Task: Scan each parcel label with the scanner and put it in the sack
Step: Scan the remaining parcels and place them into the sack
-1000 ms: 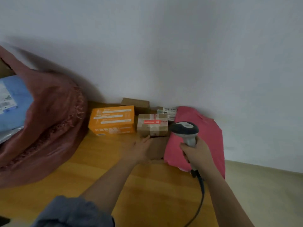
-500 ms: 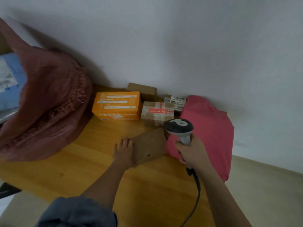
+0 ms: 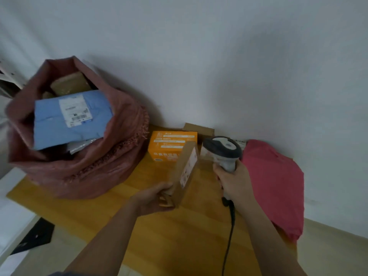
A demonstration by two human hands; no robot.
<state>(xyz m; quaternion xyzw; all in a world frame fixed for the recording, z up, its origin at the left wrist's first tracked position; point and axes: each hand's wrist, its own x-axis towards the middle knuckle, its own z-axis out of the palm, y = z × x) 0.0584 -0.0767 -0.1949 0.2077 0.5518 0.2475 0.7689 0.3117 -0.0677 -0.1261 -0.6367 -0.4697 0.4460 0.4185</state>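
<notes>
Left hand (image 3: 153,198) gripping cardboard parcel (image 3: 184,172) upright, scanner (image 3: 224,150) in right hand (image 3: 233,180) just beside

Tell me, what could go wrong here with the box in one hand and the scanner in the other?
The left hand grips the flat box only at its lower end, so it could slip and fall. Its label faces sideways, at a steep angle to the scanner in the right hand, so the scan might miss. The sack looks nearly full, so the box might slide out.
</notes>
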